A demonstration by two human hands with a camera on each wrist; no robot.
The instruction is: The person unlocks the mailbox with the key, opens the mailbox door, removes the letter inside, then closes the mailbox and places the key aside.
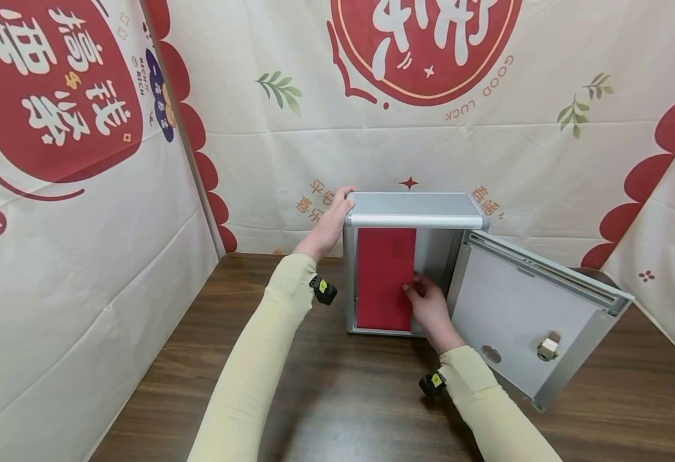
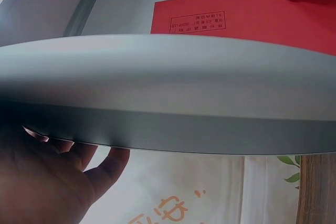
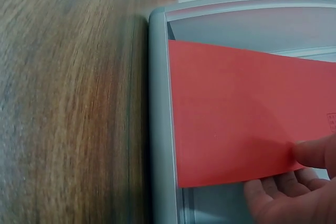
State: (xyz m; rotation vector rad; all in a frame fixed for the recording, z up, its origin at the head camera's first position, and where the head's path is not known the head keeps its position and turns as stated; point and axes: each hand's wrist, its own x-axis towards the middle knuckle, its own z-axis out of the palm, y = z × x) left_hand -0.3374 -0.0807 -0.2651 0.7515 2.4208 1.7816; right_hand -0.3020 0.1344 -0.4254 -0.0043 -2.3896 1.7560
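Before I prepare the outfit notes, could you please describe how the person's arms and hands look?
The left sleeve and right sleeve are long, plain and pale yellow. Near each cuff sits a small black wrist device with a yellow marking, one on the left, one on the right. The left hand and right hand wear no gloves.

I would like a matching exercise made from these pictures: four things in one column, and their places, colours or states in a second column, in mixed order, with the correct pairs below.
Column 1
1. Envelope
2. Door
3. Left hand
4. Table

Column 2
A. Brown with wood grain
B. At a top corner of the box
C. Swung open, with a metal fitting on its inner side
D. Red, upright in a box's opening

Right pairs: 1-D, 2-C, 3-B, 4-A
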